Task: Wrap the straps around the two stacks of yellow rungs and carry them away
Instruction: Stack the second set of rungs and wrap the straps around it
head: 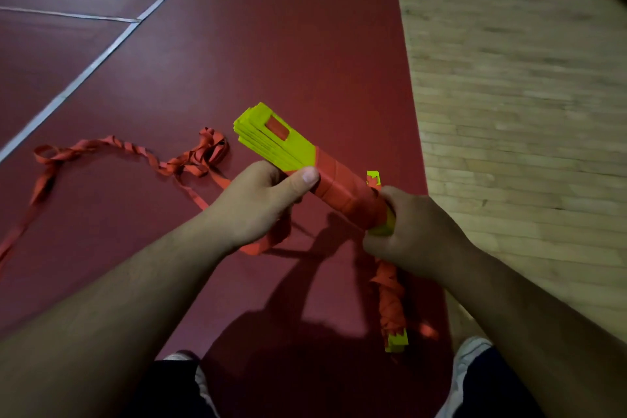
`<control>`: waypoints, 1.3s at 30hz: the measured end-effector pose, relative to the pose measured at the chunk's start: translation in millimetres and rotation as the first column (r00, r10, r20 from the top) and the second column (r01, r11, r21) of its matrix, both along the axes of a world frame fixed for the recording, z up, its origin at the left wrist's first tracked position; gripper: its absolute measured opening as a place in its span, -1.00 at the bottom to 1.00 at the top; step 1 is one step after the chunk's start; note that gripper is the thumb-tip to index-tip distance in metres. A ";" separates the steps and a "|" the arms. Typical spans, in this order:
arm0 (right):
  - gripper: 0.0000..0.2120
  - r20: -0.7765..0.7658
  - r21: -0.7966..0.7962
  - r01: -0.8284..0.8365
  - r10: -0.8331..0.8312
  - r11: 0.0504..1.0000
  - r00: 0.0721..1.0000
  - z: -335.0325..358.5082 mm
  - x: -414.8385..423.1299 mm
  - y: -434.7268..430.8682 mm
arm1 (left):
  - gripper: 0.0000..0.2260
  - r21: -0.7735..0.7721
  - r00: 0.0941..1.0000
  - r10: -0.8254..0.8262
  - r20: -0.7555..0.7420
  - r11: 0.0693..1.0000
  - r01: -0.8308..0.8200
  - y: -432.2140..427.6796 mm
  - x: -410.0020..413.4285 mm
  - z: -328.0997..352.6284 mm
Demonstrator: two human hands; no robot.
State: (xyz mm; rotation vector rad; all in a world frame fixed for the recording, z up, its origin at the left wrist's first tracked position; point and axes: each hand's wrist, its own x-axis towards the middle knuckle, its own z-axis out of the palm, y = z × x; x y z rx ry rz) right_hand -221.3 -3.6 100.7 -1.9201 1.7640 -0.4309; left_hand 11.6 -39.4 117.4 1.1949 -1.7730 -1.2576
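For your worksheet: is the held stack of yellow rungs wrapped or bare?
Partly wrapped: red strap covers the stack midway; far end bare.

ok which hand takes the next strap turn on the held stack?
Left, probably. The loose strap trails on the floor on that side and comes up under the left hand; the right hand grips the near end of the stack, steadying it.

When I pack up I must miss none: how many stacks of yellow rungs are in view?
2. The held stack is gripped by the left hand and right hand; the other stack lies on the red floor under the right arm, partly hidden.
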 end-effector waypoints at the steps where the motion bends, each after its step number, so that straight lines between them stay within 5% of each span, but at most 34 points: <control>1: -0.54 -0.030 -0.020 0.002 -0.003 1.000 1.000 0.2 -0.2 0.0 | -0.59 0.020 1.000 -0.006 -0.010 1.000 0.006 0.1 -0.7 0.9; 9: -0.58 -0.209 -0.103 -0.012 -0.010 0.995 0.978 2.1 -4.7 -1.2 | -0.78 0.331 0.957 -0.029 -0.289 0.935 0.128 1.7 4.2 -1.1; 21: -0.57 -0.309 -0.286 -0.019 -0.074 0.958 0.948 3.1 -1.8 -0.4 | -0.79 0.403 0.943 0.195 -0.268 0.912 -0.074 2.9 -8.0 -1.4; 26: -0.58 -0.280 -0.324 -0.011 -0.085 0.946 0.956 2.9 -0.1 0.8 | -0.63 0.302 0.965 0.129 -0.227 0.952 -0.056 3.0 -6.5 -0.4; 32: -0.58 -0.246 -0.352 -0.061 -0.030 0.934 0.969 -2.2 -7.1 -1.9 | -0.74 0.255 0.984 0.074 -0.165 0.966 -0.030 1.4 0.8 6.8; 39: -0.59 0.046 -0.105 -0.173 0.179 0.979 0.983 9.2 -7.8 -1.1 | -0.48 0.058 0.977 0.157 -0.142 0.987 -0.150 8.7 -5.2 25.3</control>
